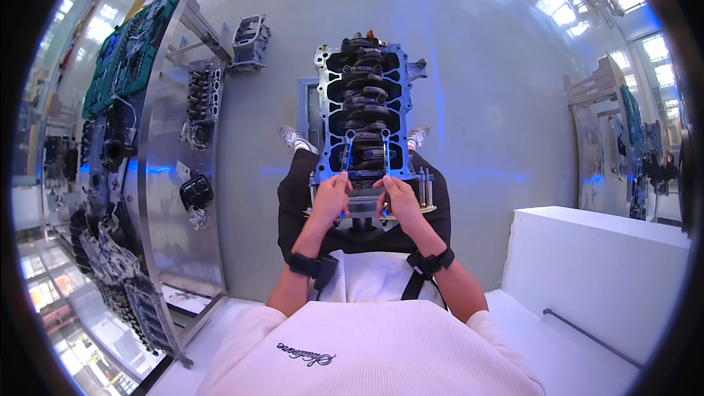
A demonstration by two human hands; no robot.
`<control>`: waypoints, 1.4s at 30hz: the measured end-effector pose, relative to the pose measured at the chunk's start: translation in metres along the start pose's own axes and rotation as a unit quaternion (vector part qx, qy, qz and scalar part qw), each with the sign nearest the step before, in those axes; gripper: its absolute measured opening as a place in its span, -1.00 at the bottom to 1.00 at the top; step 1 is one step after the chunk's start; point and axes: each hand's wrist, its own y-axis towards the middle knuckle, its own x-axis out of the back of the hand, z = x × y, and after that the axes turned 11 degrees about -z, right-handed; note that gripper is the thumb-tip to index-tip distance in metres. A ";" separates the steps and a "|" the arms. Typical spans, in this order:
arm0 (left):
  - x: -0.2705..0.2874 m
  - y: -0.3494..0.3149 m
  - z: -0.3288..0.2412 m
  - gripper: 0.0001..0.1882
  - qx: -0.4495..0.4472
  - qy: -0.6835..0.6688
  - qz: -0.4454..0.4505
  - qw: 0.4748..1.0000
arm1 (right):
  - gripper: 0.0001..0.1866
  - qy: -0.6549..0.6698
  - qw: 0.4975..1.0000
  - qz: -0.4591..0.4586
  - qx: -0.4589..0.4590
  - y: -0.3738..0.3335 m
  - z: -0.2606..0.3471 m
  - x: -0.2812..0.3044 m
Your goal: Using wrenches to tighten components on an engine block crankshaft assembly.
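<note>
An engine block [401, 99] stands in front of my knees with its crankshaft [365, 95] facing up. My left hand [331, 202] is closed around a ring wrench [347, 152], whose ring end points away from me over the near part of the block. A second ring wrench [386, 152] is gripped in my right hand [400, 199], roughly parallel to the first and a short way to its right. Both ring ends lie over the crankshaft area; whether they sit on bolts cannot be made out. My fingers hide the near ends of both wrenches.
A metal workbench [165, 198] runs along the left, bearing a green tool case [132, 55] and dark engine parts. On its lower level lies a cylinder head [202, 99]. Another metal casting [250, 42] rests on the floor beyond. To the right stands a white box [587, 249].
</note>
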 end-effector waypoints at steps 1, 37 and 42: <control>0.011 0.004 -0.006 -0.61 0.017 0.016 0.031 0.999 | -0.67 0.033 0.999 0.020 -0.018 -0.002 0.003 -0.005; -0.003 -0.005 -0.005 -0.59 0.005 0.035 0.021 0.999 | -0.67 0.023 0.999 -0.018 -0.015 -0.003 0.003 0.020; -0.005 -0.004 0.000 -0.59 0.019 0.011 0.026 0.999 | -0.66 0.019 0.999 -0.023 -0.043 -0.002 0.001 0.014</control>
